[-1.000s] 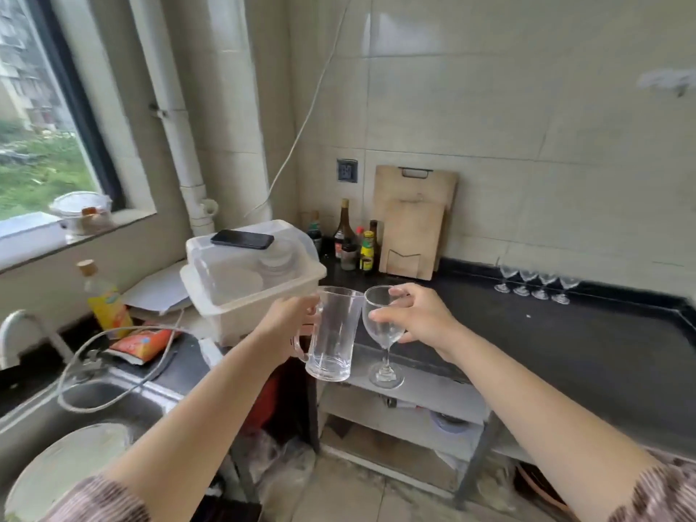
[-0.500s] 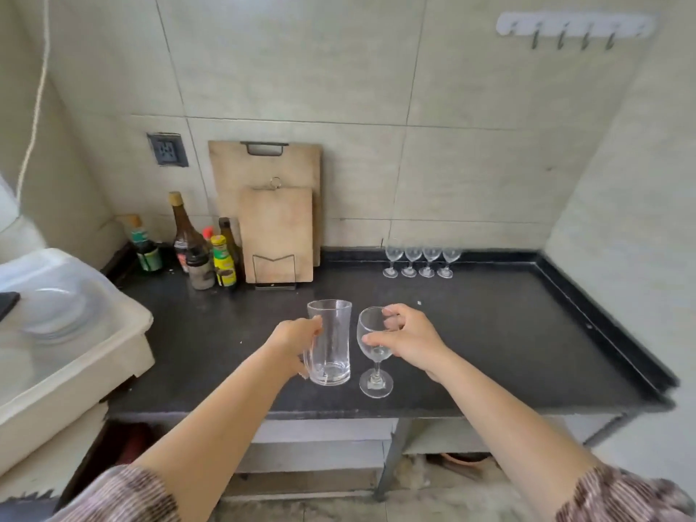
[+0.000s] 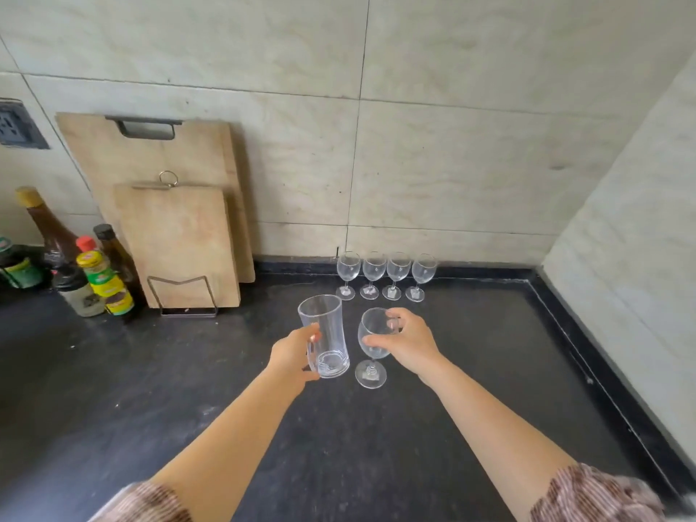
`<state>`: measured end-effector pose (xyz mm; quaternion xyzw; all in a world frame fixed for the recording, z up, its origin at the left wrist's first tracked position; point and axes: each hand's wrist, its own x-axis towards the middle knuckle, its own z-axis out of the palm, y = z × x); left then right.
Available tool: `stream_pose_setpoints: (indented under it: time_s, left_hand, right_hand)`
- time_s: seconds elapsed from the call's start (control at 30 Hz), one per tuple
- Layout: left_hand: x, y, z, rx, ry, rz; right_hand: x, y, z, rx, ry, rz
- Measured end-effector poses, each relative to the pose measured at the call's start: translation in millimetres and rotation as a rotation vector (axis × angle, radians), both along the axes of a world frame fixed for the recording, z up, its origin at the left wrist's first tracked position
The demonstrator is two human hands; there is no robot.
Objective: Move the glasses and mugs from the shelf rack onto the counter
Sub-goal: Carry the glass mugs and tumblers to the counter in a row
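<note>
The black counter [image 3: 470, 371] is hard, dull stone with a raised lip, so the main risk is, I judge, glass meeting it too sharply or at a tilt: either piece could chip or topple when let go.

The glass mug [image 3: 324, 339] is a tall, straight-walled cylinder with a thick base, clear and smooth. The left hand [image 3: 292, 357] has its fingers curled shut around the handle, with the mug body just beyond the fingertips. Whether its base touches the counter, I cannot tell.

The wine glass [image 3: 373, 346] is rounder, thin-walled, top-heavy on a slim stem and small disc foot. The right hand [image 3: 410, 346] clamps its bowl from the side, thumb [image 3: 376, 340] nearer the wearer and the foot hanging below the fingers. Mug and glass sit just beside each other; a knock could crack the thinner bowl.

Beyond both sets of fingertips, four small stemmed glasses [image 3: 386, 275] stand in a tight row at the wall; overreaching could bowl them over.
</note>
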<state>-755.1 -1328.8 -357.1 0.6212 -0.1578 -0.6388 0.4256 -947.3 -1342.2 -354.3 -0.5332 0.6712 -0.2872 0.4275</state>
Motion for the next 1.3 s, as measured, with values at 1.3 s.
stream_pose_setpoints:
  time_s: [1.3]
  left_hand:
    - [-90,-135,-125,-0.06,-0.073,0.372]
  right_hand:
    - [-188,-241,-69,0.009,0.071,-0.376]
